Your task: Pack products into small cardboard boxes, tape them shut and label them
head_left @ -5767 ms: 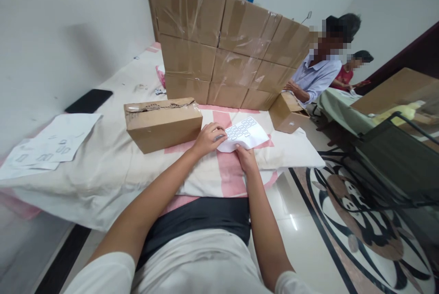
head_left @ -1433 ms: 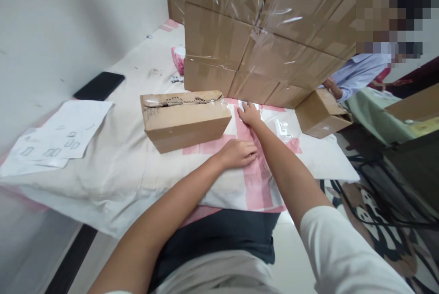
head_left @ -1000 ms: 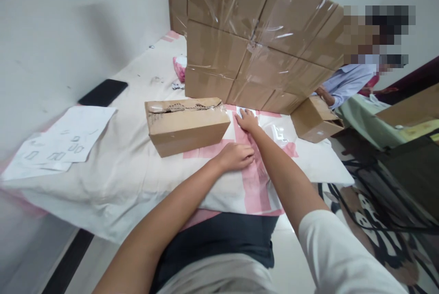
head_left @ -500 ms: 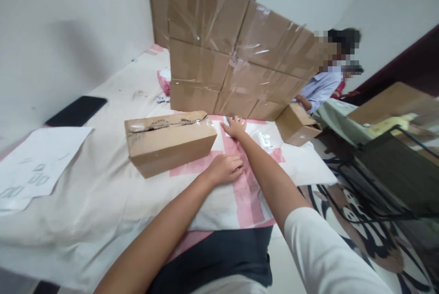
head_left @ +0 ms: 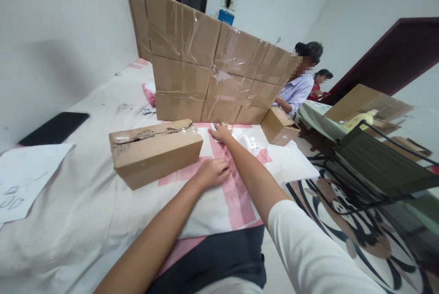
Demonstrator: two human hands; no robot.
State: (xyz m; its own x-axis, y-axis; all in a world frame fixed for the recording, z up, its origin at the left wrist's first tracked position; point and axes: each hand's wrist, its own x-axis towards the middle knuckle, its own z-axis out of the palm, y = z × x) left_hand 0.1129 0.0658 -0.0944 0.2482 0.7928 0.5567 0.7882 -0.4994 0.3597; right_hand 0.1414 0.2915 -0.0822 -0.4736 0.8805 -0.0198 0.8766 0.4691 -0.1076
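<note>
My right hand [head_left: 222, 133] reaches forward with its fingers spread, lying over a small white item [head_left: 216, 126] near the foot of an upright cardboard panel [head_left: 185, 77]. Most of that item is hidden under the hand. Closer to me, my left hand [head_left: 213, 173] rests on the cloth with curled fingers; what they hold, if anything, is hidden. Left of both hands lies a long cardboard box [head_left: 161, 161] with a torn, taped top edge. A clear plastic piece [head_left: 251, 144] lies to the right of my right hand.
A smaller cardboard box [head_left: 279, 127] stands at the panel's right end, near a person [head_left: 297, 93]. To the left are a black flat object [head_left: 55, 128] and marked paper sheets [head_left: 30, 179]. A dark-framed chair [head_left: 380, 166] stands on the right, with another person [head_left: 319, 88] behind.
The view has shifted, so the panel, boxes and hands appear farther left and most of them slightly lower. Both hands keep nearly the same places on the cloth.
</note>
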